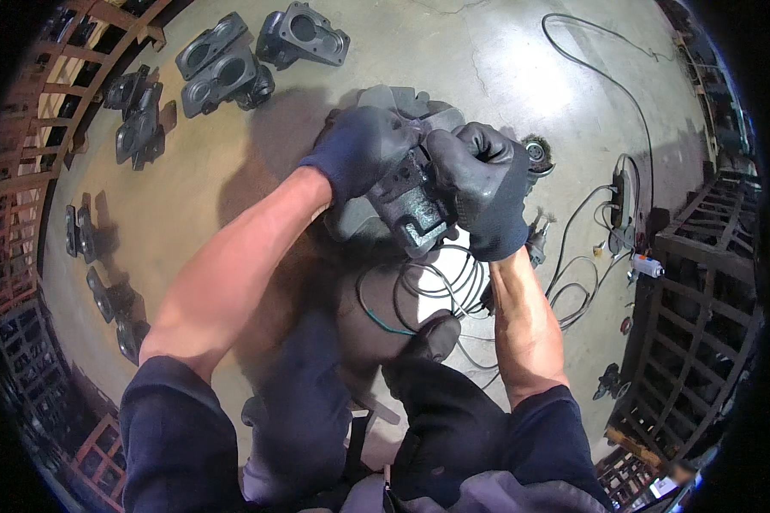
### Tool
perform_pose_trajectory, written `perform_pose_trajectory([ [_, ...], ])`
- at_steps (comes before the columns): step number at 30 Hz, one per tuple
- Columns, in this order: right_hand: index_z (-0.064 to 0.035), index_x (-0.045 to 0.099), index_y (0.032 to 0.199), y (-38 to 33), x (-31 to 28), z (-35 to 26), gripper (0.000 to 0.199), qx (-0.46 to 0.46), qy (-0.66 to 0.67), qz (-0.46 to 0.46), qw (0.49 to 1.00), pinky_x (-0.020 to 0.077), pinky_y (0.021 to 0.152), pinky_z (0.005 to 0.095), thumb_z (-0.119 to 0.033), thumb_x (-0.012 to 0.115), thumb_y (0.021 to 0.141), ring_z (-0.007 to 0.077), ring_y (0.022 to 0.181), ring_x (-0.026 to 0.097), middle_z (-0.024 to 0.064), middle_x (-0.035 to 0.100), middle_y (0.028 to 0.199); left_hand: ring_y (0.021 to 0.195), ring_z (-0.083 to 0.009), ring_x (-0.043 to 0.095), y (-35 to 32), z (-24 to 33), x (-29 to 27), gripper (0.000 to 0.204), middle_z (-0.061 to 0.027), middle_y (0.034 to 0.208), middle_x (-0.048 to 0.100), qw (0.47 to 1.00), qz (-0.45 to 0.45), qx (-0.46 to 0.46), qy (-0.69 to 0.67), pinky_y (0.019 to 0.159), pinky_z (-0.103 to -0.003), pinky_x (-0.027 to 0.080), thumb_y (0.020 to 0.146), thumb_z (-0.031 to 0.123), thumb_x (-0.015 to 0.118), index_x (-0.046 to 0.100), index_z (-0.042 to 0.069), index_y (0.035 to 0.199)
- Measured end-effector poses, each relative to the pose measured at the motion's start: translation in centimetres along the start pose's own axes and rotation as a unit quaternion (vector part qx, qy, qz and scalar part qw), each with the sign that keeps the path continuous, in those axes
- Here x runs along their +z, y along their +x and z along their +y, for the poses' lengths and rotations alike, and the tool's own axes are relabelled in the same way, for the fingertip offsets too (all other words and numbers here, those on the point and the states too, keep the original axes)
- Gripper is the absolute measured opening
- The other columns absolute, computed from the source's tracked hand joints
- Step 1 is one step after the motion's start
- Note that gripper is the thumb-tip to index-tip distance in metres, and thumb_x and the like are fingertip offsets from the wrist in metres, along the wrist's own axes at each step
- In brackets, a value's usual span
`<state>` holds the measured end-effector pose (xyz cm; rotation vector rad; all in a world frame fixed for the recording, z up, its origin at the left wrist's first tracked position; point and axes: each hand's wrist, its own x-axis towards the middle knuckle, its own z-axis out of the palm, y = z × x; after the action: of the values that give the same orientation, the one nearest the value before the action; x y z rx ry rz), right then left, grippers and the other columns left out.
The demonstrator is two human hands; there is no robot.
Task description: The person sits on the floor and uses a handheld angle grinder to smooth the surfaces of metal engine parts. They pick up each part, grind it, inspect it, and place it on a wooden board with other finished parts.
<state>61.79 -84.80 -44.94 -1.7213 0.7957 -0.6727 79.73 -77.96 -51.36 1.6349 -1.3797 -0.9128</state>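
Note:
A dark, blocky metal casting (pixel 412 205) with a raised edge and small holes stands in front of me, over larger grey castings (pixel 346 221). My left hand (pixel 368 147), in a dark glove, is closed at the casting's far end, its fingertips close to the right hand's. Curled into a fist, my gloved right hand (pixel 486 175) rests against the casting's right side. What either hand pinches, if anything, is hidden by the gloves. Just right of the right hand lies a tool with a round wire brush (pixel 536 156).
Several castings (pixel 222 73) stand on the floor at the far left, with more (pixel 103 291) along the left. Coiled cables (pixel 436 286) lie near my feet. At right are a power strip (pixel 620 201), a small tool (pixel 537 239), a white can (pixel 648 266) and a metal cage (pixel 693 325).

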Motion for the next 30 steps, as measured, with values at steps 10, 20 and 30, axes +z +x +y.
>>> perform_pose_trajectory([
  [10,-0.0026,0.057,0.061,-0.1,0.8,0.0,0.031,0.022,0.003,0.052,0.998,0.0356,0.047,0.0263,-0.012,0.071,0.087,0.0044,0.053,0.041,-0.0057,0.048,0.055,0.076,-0.0276,0.068,-0.3,-0.7,-0.2,0.036,-0.0254,0.091,0.07,0.988,0.013,0.075,0.131,0.074,-0.038,0.051,0.096,0.031,0.058,0.07,-0.002,0.1],
  [20,-0.0037,0.056,0.065,1.5,-0.6,-0.6,0.026,-0.012,0.005,-0.112,0.994,0.0328,0.047,0.0301,-0.015,0.069,0.085,0.0081,0.052,0.038,0.0003,0.044,0.054,0.077,-0.0164,0.063,-1.0,2.0,0.2,0.026,-0.0157,0.093,0.074,0.997,0.036,-0.056,-0.033,0.074,-0.034,0.051,0.095,0.021,0.063,0.07,-0.002,0.103],
  [30,-0.0062,0.051,0.058,1.6,-2.6,-0.7,0.034,-0.017,-0.005,-0.192,0.981,0.0321,0.047,0.0244,-0.01,0.07,0.086,0.0034,0.053,0.04,-0.0046,0.047,0.057,0.091,-0.014,0.064,-0.3,0.4,0.7,0.032,-0.0096,0.105,0.073,1.0,0.01,0.008,0.017,0.082,-0.033,0.052,0.094,0.027,0.065,0.069,0.004,0.116],
])
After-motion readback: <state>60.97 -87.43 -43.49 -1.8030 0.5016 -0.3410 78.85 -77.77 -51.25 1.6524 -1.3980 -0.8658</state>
